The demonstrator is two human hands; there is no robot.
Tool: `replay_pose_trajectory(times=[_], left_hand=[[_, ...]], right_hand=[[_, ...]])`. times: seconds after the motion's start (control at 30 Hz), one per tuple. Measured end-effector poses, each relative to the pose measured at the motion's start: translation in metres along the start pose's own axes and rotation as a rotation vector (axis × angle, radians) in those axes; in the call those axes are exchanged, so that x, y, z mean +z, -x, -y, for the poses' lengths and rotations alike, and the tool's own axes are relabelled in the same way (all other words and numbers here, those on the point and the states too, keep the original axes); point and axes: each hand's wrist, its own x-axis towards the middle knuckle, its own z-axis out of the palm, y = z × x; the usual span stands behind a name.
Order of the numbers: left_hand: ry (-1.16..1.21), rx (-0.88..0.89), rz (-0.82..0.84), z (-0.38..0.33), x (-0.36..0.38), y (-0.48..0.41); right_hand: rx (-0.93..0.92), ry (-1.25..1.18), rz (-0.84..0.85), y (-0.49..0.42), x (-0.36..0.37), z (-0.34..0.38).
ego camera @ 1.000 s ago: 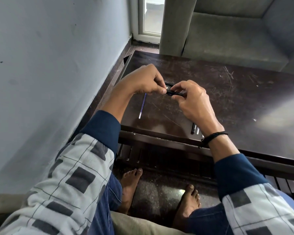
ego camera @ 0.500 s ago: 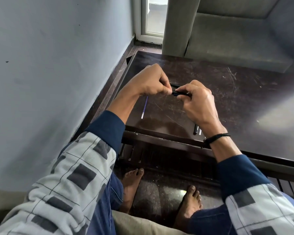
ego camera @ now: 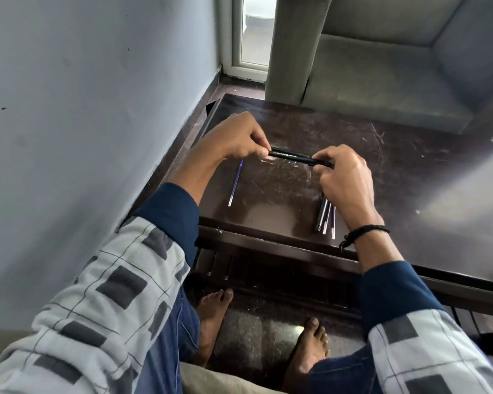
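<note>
A black pen (ego camera: 292, 156) with pale lettering is held level above the dark brown table (ego camera: 410, 177). My left hand (ego camera: 236, 137) pinches its left end. My right hand (ego camera: 343, 177) grips its right end with curled fingers, hiding that end. A thin blue refill (ego camera: 235, 184) lies on the table below my left hand. Three more pen parts (ego camera: 326, 216), a dark barrel and two thin refills, lie side by side near the table's front edge under my right wrist.
A grey-blue wall (ego camera: 83, 123) runs close along the left. A grey sofa (ego camera: 396, 66) stands behind the table, with a white door frame (ego camera: 251, 38) left of it. My bare feet rest on the dark floor (ego camera: 256, 336) under the table's front rail.
My hands have drawn apart, so a long stretch of the black pen shows between them where only a short piece showed before.
</note>
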Motion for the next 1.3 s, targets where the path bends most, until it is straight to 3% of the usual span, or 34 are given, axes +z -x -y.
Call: replay_pose_trajectory(times=[0.1,0.3,0.57,0.73,1.07,1.3], left_hand=[[-0.010,-0.034,0.008,0.005,0.003,-0.005],[-0.004,-0.116,-0.154,0.009,0.021,-0.024],[-0.062,-0.278,-0.171,0.024,0.039,-0.043],[-0.056,-0.327,-0.196,0.033,0.040,-0.050],[-0.052,-0.309,-0.232,0.037,0.042,-0.051],[-0.054,-0.226,-0.292,0.019,0.028,-0.043]], right_hand=[[0.036,-0.004,-0.021,-0.006,0.010,-0.005],[0.056,0.006,-0.009,-0.025,0.030,-0.009],[-0.049,0.134,0.105,-0.048,0.061,-0.018],[-0.060,0.128,0.093,-0.054,0.068,-0.018],[0.019,0.064,0.064,-0.060,0.067,-0.018],[0.162,0.005,0.132,-0.046,0.019,-0.015]])
